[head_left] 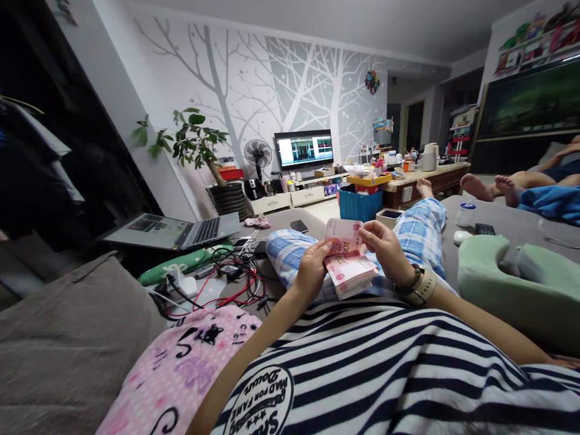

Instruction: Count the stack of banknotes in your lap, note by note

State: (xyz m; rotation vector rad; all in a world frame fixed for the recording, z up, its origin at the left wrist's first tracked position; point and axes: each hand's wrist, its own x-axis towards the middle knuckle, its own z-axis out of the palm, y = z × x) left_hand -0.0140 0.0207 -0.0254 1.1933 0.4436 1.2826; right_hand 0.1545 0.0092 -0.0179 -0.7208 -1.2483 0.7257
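Observation:
My left hand [313,266] grips a thick stack of pink 100 banknotes [348,277] above my lap, its thumb lying over the notes. One banknote [341,231] stands raised from the stack, its printed face toward me. At the upper right corner of that note, my right hand [385,248] pinches the paper between thumb and fingers. The lower part of the stack fans toward my striped shirt [362,362]. Blue plaid trousers [290,251] cover my legs beneath both hands. How the left fingers wrap behind the stack is hidden.
An open laptop [167,232] and tangled cables [244,281] lie to my left, near a phone [299,226]. On my right are a green neck pillow [483,272], a white mouse [461,237] and a jar [466,214]. Another person's feet [480,186] rest farther right.

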